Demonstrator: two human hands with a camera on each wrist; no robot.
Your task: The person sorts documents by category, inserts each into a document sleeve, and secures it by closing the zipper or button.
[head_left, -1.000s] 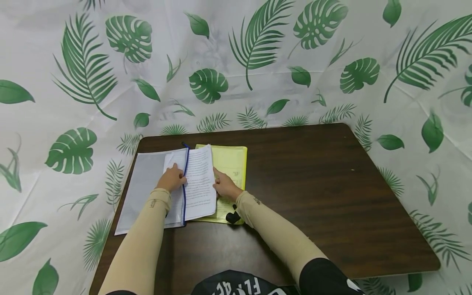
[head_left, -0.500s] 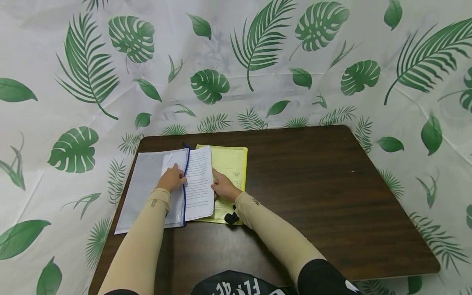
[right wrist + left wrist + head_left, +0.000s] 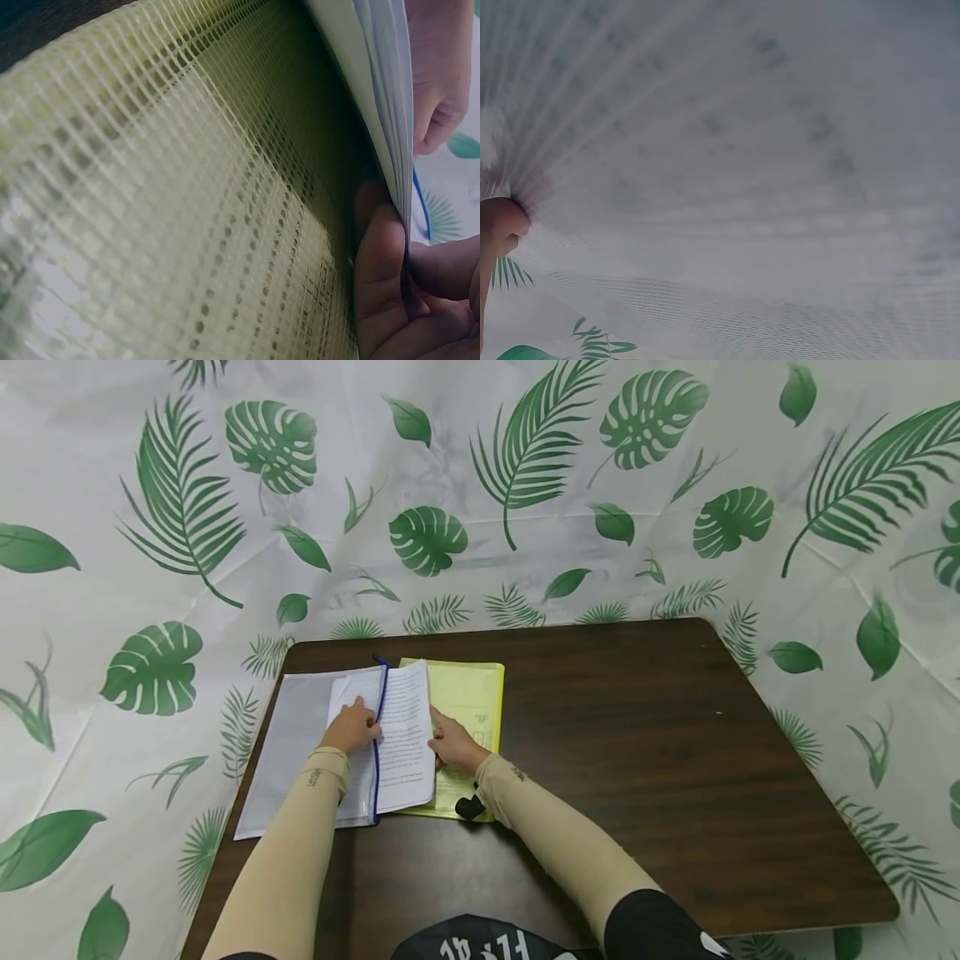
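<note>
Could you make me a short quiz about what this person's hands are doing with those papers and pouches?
1. True or false: the yellow mesh pouch lies partly under the printed sheets.
2. Which hand pinches the sheets' edge? A. left hand B. right hand
3. Fill in: the white mesh pouch has a ____ zipper edge.

Key: 1 true; 2 B; 3 blue.

The right hand [image 3: 397, 300] pinches the near edge of a stack of white sheets [image 3: 375, 90] lifted above a yellow mesh pouch [image 3: 172, 195]. Beyond the sheets, the left hand [image 3: 439, 67] shows beside a blue zipper edge [image 3: 420, 199].
</note>
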